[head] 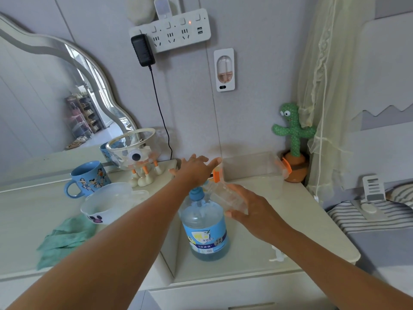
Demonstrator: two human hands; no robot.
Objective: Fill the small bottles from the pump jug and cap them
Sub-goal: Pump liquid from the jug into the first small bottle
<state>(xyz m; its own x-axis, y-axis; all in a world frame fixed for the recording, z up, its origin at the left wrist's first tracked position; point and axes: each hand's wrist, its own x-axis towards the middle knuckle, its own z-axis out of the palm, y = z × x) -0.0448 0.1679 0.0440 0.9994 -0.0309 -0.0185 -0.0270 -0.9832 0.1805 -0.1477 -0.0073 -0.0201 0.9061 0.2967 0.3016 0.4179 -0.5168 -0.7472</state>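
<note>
The pump jug (204, 231), clear with blue liquid and a blue label, stands on the low white cabinet top (301, 238). My left hand (194, 168) lies flat over its blue pump head (196, 194), fingers straight and spread. My right hand (252, 209) grips a small clear bottle (223, 194), tilted with its mouth towards the pump spout. An orange flip cap (216, 176) hangs open at the bottle's neck. Whether liquid is flowing cannot be told.
A clear box with orange latches (257, 168) stands at the back by a cactus toy (292, 139). A small white part (277, 257) lies right of the jug. On the left are a blue mug (89, 179), a white bowl (105, 204), a glass bowl (131, 148) and a green cloth (64, 238).
</note>
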